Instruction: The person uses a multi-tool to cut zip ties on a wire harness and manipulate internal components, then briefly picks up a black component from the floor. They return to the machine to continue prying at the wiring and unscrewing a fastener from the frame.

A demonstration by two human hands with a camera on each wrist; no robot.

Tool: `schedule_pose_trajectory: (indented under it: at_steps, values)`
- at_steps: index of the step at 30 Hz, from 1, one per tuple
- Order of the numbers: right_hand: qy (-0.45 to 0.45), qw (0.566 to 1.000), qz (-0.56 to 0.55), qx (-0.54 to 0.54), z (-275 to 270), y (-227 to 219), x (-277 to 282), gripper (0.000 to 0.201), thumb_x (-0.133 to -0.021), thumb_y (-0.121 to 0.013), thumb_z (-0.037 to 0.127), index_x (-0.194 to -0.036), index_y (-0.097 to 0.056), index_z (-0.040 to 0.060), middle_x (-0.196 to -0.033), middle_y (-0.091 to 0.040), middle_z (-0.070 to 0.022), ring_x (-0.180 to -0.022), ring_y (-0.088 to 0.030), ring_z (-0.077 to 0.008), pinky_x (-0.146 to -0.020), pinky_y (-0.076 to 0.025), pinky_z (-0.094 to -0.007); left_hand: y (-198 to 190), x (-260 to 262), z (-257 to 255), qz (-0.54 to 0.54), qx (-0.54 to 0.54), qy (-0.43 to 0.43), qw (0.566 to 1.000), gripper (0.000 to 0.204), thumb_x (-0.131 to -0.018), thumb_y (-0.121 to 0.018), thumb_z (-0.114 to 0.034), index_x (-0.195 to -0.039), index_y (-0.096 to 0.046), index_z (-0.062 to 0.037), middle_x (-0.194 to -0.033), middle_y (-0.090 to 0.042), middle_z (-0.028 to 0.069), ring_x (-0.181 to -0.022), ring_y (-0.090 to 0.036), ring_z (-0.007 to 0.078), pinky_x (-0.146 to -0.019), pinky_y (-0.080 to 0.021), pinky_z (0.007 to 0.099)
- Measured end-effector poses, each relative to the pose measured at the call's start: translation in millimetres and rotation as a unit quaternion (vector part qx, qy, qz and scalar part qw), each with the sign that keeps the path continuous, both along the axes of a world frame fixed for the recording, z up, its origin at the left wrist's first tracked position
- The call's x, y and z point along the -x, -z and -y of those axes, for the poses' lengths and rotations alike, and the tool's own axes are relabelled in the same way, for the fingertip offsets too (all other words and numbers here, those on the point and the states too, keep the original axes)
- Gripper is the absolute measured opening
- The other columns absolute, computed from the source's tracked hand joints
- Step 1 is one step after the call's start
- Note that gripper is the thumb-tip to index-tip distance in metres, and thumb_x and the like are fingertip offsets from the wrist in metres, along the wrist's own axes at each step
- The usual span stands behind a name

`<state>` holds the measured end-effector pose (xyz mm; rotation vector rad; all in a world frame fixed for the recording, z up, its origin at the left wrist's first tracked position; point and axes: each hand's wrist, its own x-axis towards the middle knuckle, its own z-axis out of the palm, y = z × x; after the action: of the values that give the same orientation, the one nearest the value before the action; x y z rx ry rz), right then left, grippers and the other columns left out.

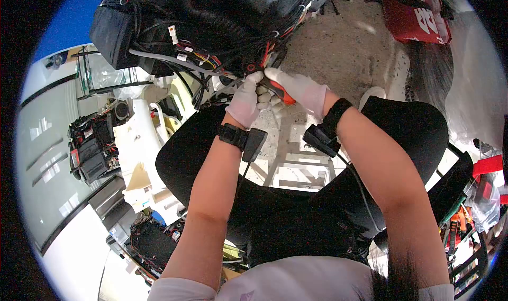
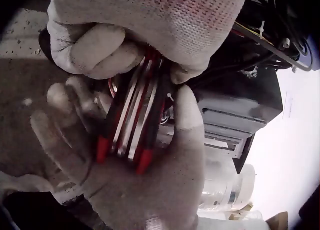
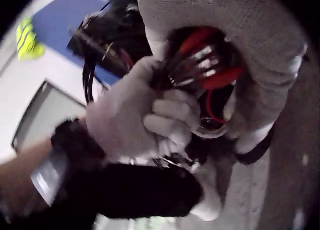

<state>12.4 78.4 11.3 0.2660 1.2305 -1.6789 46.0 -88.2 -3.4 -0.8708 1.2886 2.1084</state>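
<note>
A red-and-black folding-type hand tool lies between the two gloved hands, below a bundle of wires. My left hand pinches its upper end, fingers curled. In the left wrist view this hand covers the top of the tool, whose silver parts lie between red-tipped handles. My right hand holds the handles against its palm, thumb alongside and fingers loosely bent. The right wrist view shows the handles inside the right hand; the left hand hides the tool's tip.
A large black housing with loose wires and white connectors stands ahead. A red bag lies at the upper right on the concrete floor. White panels and dark wired parts are at the left.
</note>
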Motion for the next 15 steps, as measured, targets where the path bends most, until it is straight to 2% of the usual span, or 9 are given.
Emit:
schedule_pose_trajectory:
  at_steps: [3, 4, 6, 7, 9, 11, 13, 14, 15]
  values:
    - [-0.106, 0.988, -0.046, -0.098, 1, 2, 8, 0.064, -0.081, -0.057, 0.055, -0.109, -0.056, -0.0023, -0.098, -0.063, -0.0228, -0.087, -0.063, -0.0383, -0.078, -0.049, -0.0422, -1, 5, 0, 0.026, -0.019, -0.013, 0.999, 0.031, -0.092, -0.050, -0.039, -0.076, -0.052, -0.0124, -0.058, -0.039, -0.0031, -0.047, -0.035, 0.0077, -0.040, -0.026, 0.0208]
    - [-0.105, 0.989, -0.046, -0.098, 2, -1, 8, 0.064, -0.081, -0.057, 0.055, -0.109, -0.056, -0.0023, -0.098, -0.063, -0.0228, -0.087, -0.063, -0.0383, -0.078, -0.049, -0.0422, -5, 5, -2, 0.026, -0.019, -0.012, 0.999, 0.031, -0.092, -0.050, -0.039, -0.076, -0.052, -0.0124, -0.058, -0.039, -0.0031, -0.047, -0.035, 0.0077, -0.040, -0.026, 0.0208]
    - [-0.180, 0.910, -0.270, -0.259, 6, -9, 5, 0.061, -0.082, -0.059, 0.053, -0.100, -0.059, -0.0056, -0.087, -0.063, -0.0215, -0.083, -0.064, -0.0341, -0.078, -0.049, -0.0408, -15, 5, -8, 0.012, 0.128, -0.032, 0.991, 0.034, -0.089, -0.055, -0.045, -0.077, -0.055, -0.0130, -0.062, -0.046, -0.0034, -0.045, -0.037, 0.0068, -0.038, -0.027, 0.0205]
    - [-0.180, 0.909, -0.270, -0.260, 7, -11, 0, 0.061, -0.082, -0.059, 0.053, -0.100, -0.059, -0.0056, -0.087, -0.063, -0.0215, -0.083, -0.064, -0.0341, -0.078, -0.049, -0.0408, -14, 5, -8, 0.012, 0.127, -0.032, 0.991, 0.034, -0.089, -0.055, -0.045, -0.077, -0.055, -0.0130, -0.062, -0.046, -0.0034, -0.045, -0.037, 0.0068, -0.038, -0.027, 0.0205]
    - [-0.144, 0.851, -0.377, -0.337, 10, -14, -13, 0.052, -0.080, -0.064, 0.045, -0.101, -0.054, -0.0013, -0.092, -0.063, -0.0214, -0.089, -0.061, -0.0391, -0.080, -0.048, -0.0423, -9, 5, -4, 0.055, 0.114, -0.017, 0.992, 0.037, -0.086, -0.059, -0.049, -0.081, -0.059, -0.0123, -0.066, -0.052, -0.0015, -0.046, -0.042, 0.0073, -0.039, -0.031, 0.0201]
    - [-0.125, 0.845, -0.395, -0.338, 16, -4, -21, 0.050, -0.076, -0.068, 0.040, -0.101, -0.050, 0.0013, -0.099, -0.061, -0.0226, -0.095, -0.058, -0.0421, -0.083, -0.047, -0.0418, 2, 4, 2, 0.077, 0.090, 0.006, 0.993, 0.041, -0.086, -0.057, -0.052, -0.082, -0.060, -0.0107, -0.070, -0.056, 0.0006, -0.052, -0.047, 0.0077, -0.043, -0.035, 0.0206]
    - [-0.070, 0.812, -0.453, -0.360, 21, -1, -26, 0.048, -0.075, -0.069, 0.039, -0.100, -0.051, 0.0019, -0.099, -0.060, -0.0237, -0.097, -0.057, -0.0414, -0.085, -0.046, -0.0406, 2, 3, 0, 0.089, 0.278, 0.043, 0.956, 0.045, -0.086, -0.055, -0.054, -0.082, -0.061, -0.0089, -0.073, -0.058, 0.0019, -0.056, -0.050, 0.0085, -0.047, -0.039, 0.0212]
    - [-0.071, 0.813, -0.452, -0.361, 21, 2, -26, 0.048, -0.075, -0.069, 0.039, -0.100, -0.051, 0.0019, -0.099, -0.060, -0.0237, -0.097, -0.057, -0.0414, -0.085, -0.046, -0.0406, 1, 2, 0, 0.090, 0.277, 0.044, 0.956, 0.045, -0.086, -0.055, -0.054, -0.082, -0.061, -0.0089, -0.073, -0.058, 0.0019, -0.056, -0.050, 0.0085, -0.047, -0.039, 0.0212]
    - [-0.067, 0.840, -0.425, -0.332, 21, -1, -24, 0.050, -0.076, -0.069, 0.039, -0.102, -0.051, 0.0008, -0.097, -0.061, -0.0221, -0.096, -0.059, -0.0391, -0.085, -0.046, -0.0415, -1, 1, 0, 0.038, 0.281, 0.049, 0.958, 0.045, -0.087, -0.054, -0.053, -0.083, -0.061, -0.0083, -0.073, -0.058, 0.0020, -0.057, -0.050, 0.0093, -0.048, -0.039, 0.0217]
